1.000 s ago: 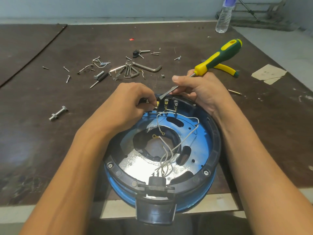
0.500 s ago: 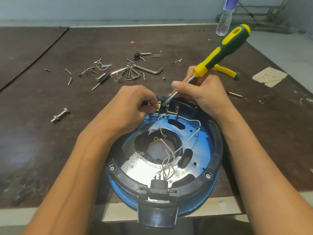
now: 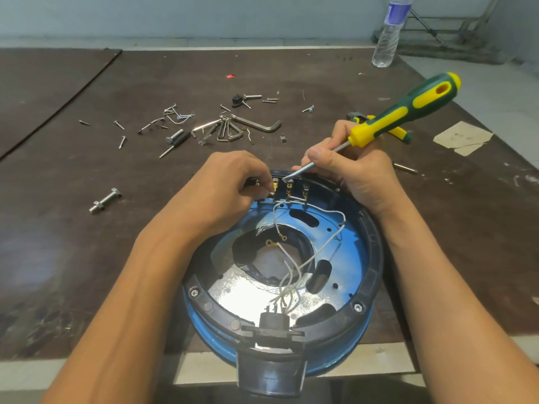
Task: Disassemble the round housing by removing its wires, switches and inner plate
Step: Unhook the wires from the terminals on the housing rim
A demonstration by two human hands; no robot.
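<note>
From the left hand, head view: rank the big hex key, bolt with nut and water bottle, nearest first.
1. The big hex key, just beyond the left hand.
2. The bolt with nut, off to its left.
3. The water bottle, far back right.

A pale blue-grey wall [image 3: 204,16] runs along the far side, plain and unmarked. To the right it meets a light concrete floor [image 3: 495,91]. The table [image 3: 291,68] is topped with a dark brown board, scuffed and stained, with a pale strip along its near edge. A second dark board [image 3: 43,88] lies just beside it on the left, with a thin seam between them. A clear water bottle [image 3: 389,33] stands upright at the table's far right corner. Behind it, low against the wall, sits a grey metal frame [image 3: 455,27]. The light is soft and even, leaving a dull sheen on the tabletop's left side.
</note>
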